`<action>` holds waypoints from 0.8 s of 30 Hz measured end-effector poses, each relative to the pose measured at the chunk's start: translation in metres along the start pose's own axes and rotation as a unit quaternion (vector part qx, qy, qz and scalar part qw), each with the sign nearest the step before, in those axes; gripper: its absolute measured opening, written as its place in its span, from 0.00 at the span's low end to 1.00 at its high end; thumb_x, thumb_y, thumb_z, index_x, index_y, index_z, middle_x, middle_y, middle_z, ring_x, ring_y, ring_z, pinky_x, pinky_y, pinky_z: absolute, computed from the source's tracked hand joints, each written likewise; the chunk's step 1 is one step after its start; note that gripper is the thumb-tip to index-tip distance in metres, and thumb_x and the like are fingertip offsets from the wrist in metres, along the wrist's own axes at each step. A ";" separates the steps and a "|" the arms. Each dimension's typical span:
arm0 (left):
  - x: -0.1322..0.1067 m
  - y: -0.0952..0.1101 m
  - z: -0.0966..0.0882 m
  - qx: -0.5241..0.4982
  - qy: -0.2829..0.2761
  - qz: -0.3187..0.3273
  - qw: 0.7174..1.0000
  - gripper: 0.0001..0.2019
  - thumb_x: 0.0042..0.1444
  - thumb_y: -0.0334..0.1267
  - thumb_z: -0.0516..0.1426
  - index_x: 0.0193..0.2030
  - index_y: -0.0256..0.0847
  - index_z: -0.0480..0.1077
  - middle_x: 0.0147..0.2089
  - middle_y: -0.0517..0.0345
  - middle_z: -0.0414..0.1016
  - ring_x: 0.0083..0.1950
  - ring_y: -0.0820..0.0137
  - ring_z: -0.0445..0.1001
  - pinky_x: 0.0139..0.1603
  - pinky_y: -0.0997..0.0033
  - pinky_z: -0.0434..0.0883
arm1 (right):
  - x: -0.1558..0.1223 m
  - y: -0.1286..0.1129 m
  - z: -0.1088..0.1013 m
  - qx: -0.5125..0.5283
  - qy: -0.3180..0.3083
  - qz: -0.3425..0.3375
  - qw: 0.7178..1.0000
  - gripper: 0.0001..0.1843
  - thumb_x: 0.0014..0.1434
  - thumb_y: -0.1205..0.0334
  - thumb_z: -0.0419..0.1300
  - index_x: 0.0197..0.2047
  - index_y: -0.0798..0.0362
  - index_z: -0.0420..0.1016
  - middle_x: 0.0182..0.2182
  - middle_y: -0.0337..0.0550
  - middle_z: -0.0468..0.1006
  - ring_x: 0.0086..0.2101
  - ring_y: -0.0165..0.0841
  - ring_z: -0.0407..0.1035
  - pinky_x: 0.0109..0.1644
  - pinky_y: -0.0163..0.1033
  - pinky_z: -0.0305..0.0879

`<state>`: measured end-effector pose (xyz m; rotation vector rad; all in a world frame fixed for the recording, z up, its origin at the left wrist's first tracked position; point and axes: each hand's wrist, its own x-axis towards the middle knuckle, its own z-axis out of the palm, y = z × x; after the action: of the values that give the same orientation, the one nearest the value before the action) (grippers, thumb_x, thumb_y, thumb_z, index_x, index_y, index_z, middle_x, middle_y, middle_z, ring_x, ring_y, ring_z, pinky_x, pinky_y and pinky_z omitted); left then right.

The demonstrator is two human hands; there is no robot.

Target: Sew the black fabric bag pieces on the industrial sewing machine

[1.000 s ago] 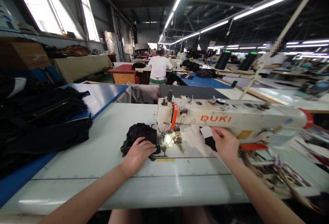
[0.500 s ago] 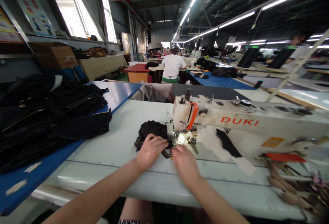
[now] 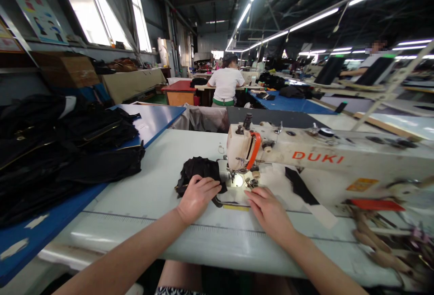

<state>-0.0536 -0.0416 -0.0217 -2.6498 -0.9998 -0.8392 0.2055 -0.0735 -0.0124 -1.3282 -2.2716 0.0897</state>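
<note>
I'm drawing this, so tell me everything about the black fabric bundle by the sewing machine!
The black fabric bundle looks soft, crumpled and folded, with a tiny golden glint near its front. It lies on the pale green sewing table, left of the sewing machine. The left hand rests on its near right part.

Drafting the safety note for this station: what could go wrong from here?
The left hand and right hand flank the needle area of the sewing machine; fingers might get caught if it ran.
The black cloth lies bunched by the left hand; folds could get stitched in.
The black strip beyond the right hand might slip if brushed.
</note>
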 end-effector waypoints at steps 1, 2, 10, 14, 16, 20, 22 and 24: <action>0.000 0.001 -0.001 0.009 0.002 0.003 1.000 0.16 0.65 0.28 0.44 0.52 0.39 0.69 0.53 0.53 0.74 0.53 0.66 0.69 0.48 0.61 0.59 | 0.002 -0.003 0.002 -0.005 -0.012 -0.007 1.000 0.13 0.63 0.67 0.50 0.45 0.51 0.74 0.37 0.46 0.73 0.39 0.39 0.66 0.44 0.46 0.66; 0.000 0.002 -0.002 0.020 0.004 0.007 1.000 0.16 0.66 0.28 0.44 0.52 0.39 0.69 0.53 0.52 0.74 0.53 0.66 0.68 0.47 0.61 0.59 | 0.004 -0.008 0.004 -0.011 -0.018 -0.011 1.000 0.13 0.63 0.68 0.49 0.44 0.51 0.74 0.35 0.45 0.72 0.38 0.39 0.65 0.43 0.45 0.65; 0.015 0.015 -0.002 0.086 -0.057 0.088 0.991 0.13 0.66 0.33 0.46 0.52 0.37 0.67 0.54 0.50 0.72 0.55 0.64 0.66 0.49 0.61 0.59 | 0.018 -0.044 0.029 -0.058 -0.015 -0.013 0.998 0.10 0.59 0.72 0.52 0.34 0.54 0.74 0.33 0.48 0.70 0.39 0.40 0.63 0.46 0.46 0.62; 0.017 0.013 0.004 0.066 -0.081 0.086 0.991 0.11 0.66 0.34 0.48 0.49 0.38 0.68 0.52 0.53 0.74 0.53 0.66 0.67 0.49 0.62 0.59 | 0.017 -0.034 0.025 -0.010 -0.035 -0.025 0.999 0.11 0.60 0.74 0.51 0.37 0.54 0.73 0.34 0.46 0.69 0.39 0.38 0.63 0.45 0.44 0.64; 0.016 0.011 0.006 0.053 -0.082 0.079 0.992 0.11 0.66 0.34 0.48 0.50 0.39 0.68 0.52 0.53 0.73 0.53 0.66 0.67 0.50 0.62 0.59 | 0.017 -0.026 0.018 0.022 -0.048 -0.041 0.998 0.12 0.61 0.74 0.50 0.36 0.53 0.73 0.34 0.44 0.69 0.38 0.37 0.63 0.43 0.42 0.64; 0.015 0.011 0.007 0.036 -0.081 0.074 0.993 0.12 0.66 0.35 0.47 0.50 0.40 0.69 0.52 0.53 0.73 0.54 0.66 0.66 0.49 0.62 0.59 | 0.018 -0.015 0.007 0.049 -0.068 -0.075 0.994 0.12 0.61 0.73 0.50 0.36 0.51 0.74 0.34 0.43 0.70 0.38 0.36 0.63 0.43 0.41 0.65; 0.015 0.011 0.006 0.036 -0.079 0.073 0.994 0.12 0.66 0.35 0.47 0.50 0.40 0.69 0.52 0.52 0.73 0.53 0.66 0.66 0.49 0.62 0.59 | 0.019 -0.013 0.004 0.047 -0.073 -0.089 0.992 0.12 0.61 0.72 0.51 0.38 0.51 0.75 0.34 0.43 0.70 0.39 0.37 0.63 0.43 0.42 0.65; 0.015 0.012 0.006 0.042 -0.078 0.073 0.993 0.12 0.66 0.34 0.47 0.50 0.40 0.69 0.52 0.53 0.73 0.53 0.66 0.66 0.49 0.62 0.58 | 0.020 -0.012 0.005 0.044 -0.074 -0.097 0.992 0.12 0.61 0.72 0.51 0.39 0.51 0.75 0.34 0.43 0.70 0.39 0.37 0.63 0.44 0.43 0.64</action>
<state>-0.0335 -0.0398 -0.0179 -2.7101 -0.8411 -0.5532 0.1862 -0.0624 -0.0053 -1.0819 -2.4790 0.2253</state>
